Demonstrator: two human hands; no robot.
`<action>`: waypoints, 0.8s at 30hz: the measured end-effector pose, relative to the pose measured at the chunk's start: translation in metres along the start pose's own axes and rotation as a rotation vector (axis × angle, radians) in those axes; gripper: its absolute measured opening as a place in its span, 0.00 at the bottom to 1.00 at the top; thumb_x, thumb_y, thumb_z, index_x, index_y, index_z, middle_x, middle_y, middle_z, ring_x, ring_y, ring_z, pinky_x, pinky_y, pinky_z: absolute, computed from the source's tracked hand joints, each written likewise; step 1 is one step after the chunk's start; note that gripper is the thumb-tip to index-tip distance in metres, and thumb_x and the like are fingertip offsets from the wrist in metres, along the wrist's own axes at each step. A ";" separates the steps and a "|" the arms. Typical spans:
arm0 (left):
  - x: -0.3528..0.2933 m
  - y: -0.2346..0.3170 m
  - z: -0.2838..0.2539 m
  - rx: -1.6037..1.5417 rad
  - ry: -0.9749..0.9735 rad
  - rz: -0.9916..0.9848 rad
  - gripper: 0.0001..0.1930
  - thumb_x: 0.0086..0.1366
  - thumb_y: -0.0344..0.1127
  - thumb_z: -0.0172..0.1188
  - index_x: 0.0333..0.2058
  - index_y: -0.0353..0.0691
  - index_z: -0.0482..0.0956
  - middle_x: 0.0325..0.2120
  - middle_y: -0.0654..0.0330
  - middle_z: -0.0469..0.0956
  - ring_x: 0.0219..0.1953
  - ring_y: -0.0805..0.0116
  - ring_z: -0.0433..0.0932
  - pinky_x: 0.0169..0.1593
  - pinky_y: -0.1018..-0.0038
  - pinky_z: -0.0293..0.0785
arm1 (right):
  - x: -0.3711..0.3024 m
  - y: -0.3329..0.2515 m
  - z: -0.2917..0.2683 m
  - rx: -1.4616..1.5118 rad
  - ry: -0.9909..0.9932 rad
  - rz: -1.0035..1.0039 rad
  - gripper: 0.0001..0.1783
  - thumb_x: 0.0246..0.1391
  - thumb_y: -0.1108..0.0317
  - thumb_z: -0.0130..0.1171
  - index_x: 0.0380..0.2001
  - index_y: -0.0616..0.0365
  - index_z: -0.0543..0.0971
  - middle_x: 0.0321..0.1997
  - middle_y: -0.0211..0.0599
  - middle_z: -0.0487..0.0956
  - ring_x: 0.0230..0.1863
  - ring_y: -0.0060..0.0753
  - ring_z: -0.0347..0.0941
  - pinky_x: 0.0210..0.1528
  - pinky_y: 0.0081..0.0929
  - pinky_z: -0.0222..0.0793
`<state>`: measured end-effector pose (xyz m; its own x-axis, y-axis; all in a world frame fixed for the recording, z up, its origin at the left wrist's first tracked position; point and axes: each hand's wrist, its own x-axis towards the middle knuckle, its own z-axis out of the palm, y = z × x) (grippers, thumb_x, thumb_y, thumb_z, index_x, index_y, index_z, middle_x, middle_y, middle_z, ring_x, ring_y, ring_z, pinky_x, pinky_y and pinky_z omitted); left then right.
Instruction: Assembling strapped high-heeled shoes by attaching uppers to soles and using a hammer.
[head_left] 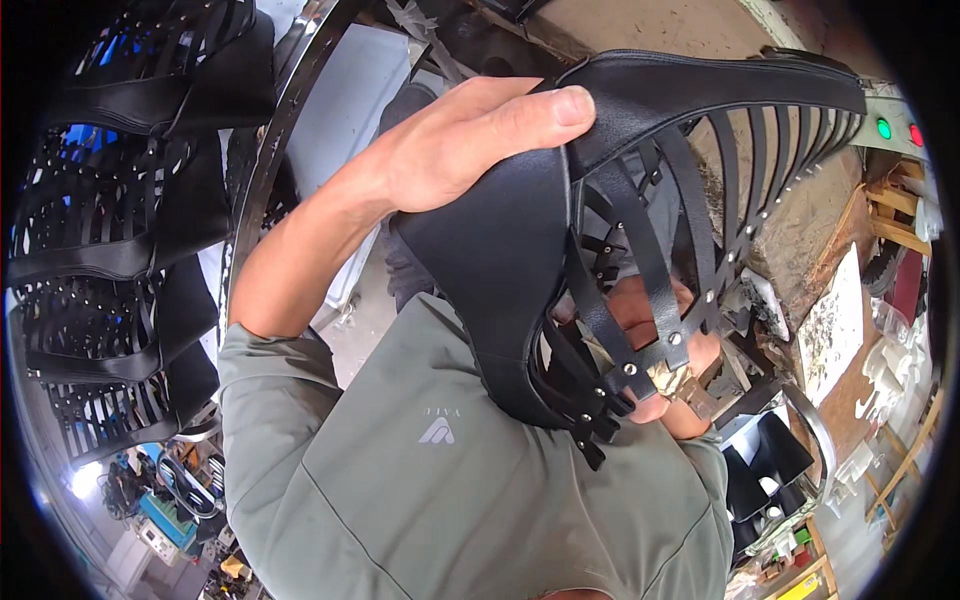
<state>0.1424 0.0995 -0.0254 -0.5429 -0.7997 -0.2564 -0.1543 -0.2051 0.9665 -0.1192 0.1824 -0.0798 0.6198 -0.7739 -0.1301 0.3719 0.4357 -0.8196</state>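
A black leather strap piece (500, 260), with wide smooth panels and narrow riveted straps forming an open cage, is held up before my chest. My left hand (470, 140) grips its upper panel, the thumb lying flat on the front and the other fingers hidden behind. My right hand (655, 310) is behind the straps, partly covered by them. Its fingers curl close to the riveted strap ends (630, 370), beside a small gold-coloured metal part (670, 380). Exactly what the right fingers pinch is hidden.
Similar black strap pieces (110, 270) hang stacked at the left, beside a curved metal rail (270, 150). A worn brown board (800, 230) lies to the right, near a panel with a green button (883, 128) and a red one. A black bin (770, 460) stands lower right.
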 end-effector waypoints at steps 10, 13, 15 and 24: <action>0.001 0.001 0.007 0.015 0.004 0.007 0.29 0.68 0.57 0.47 0.35 0.29 0.75 0.29 0.67 0.68 0.35 0.77 0.64 0.41 0.77 0.62 | 0.045 -0.001 -0.010 -0.227 -0.233 -0.823 0.22 0.42 0.56 0.67 0.27 0.68 0.77 0.27 0.48 0.78 0.32 0.45 0.77 0.33 0.38 0.76; 0.000 -0.001 0.008 -0.087 0.025 0.050 0.30 0.68 0.57 0.47 0.38 0.27 0.76 0.32 0.65 0.72 0.39 0.77 0.66 0.46 0.76 0.63 | 0.041 0.002 -0.011 -0.271 -0.286 -0.773 0.22 0.43 0.55 0.66 0.23 0.67 0.76 0.20 0.50 0.77 0.27 0.49 0.77 0.30 0.42 0.77; 0.000 -0.007 0.003 -0.076 -0.002 0.091 0.29 0.69 0.55 0.47 0.39 0.27 0.77 0.34 0.64 0.74 0.41 0.77 0.68 0.49 0.76 0.63 | 0.025 0.016 0.000 -0.232 -0.123 -0.694 0.23 0.44 0.55 0.65 0.24 0.70 0.75 0.23 0.54 0.78 0.28 0.49 0.78 0.31 0.45 0.77; 0.002 -0.010 -0.001 0.054 0.051 0.104 0.25 0.72 0.53 0.41 0.29 0.36 0.74 0.27 0.69 0.73 0.32 0.82 0.68 0.39 0.80 0.66 | 0.001 -0.011 0.042 -0.418 0.013 -0.475 0.11 0.37 0.69 0.64 0.19 0.67 0.75 0.26 0.48 0.80 0.30 0.41 0.80 0.34 0.35 0.76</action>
<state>0.1431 0.0993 -0.0355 -0.5162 -0.8428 -0.1523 -0.1444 -0.0896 0.9854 -0.0939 0.1959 -0.0476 0.4445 -0.8452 0.2968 0.3012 -0.1711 -0.9381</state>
